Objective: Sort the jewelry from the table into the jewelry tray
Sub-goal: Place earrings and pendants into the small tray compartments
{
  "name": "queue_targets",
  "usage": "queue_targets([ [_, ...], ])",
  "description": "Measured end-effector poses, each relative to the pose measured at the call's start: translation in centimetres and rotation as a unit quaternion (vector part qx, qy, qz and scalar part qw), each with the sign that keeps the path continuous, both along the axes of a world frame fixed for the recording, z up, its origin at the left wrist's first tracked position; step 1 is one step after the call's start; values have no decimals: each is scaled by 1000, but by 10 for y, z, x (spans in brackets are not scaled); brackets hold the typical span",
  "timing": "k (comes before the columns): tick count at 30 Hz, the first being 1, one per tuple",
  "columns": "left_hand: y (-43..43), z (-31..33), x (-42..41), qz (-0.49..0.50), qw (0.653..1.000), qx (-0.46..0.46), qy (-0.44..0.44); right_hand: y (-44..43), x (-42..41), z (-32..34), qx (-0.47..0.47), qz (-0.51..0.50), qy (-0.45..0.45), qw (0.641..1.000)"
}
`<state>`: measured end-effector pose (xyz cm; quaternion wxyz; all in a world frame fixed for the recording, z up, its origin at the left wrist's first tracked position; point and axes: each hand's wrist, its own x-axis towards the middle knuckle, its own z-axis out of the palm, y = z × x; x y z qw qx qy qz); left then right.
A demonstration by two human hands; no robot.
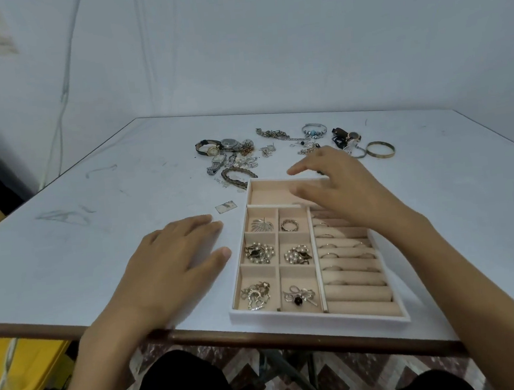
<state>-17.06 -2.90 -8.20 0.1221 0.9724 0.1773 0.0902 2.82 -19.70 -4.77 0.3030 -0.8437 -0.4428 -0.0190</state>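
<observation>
Progress, roughly halfway: beige velvet compartmented jewelry tray (320,317) holds brooches (258,252) and rings (330,246); watches (224,145), chains (273,134) and gold bangle (380,149) wait on white desk (99,244). Both hands spread, empty: left hand (178,262), right hand (341,194).

Open table (112,206) lies left of the tray (290,315), loose jewelry (234,158) crowding beyond it.
</observation>
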Motion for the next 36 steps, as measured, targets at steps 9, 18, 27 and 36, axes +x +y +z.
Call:
queue_targets([
  [9,41,37,118,66,997,11,-47,-2,-1,-11,-69,-29,-23,997],
  [18,68,14,183,171,979,89,-67,-4,-4,-13,-75,-31,-42,996],
  [27,79,11,185,138,978,106,-115,10,0,0,-129,-50,-70,988],
  [36,78,24,180,131,958,47,-251,88,44,12,-149,-63,-68,984],
])
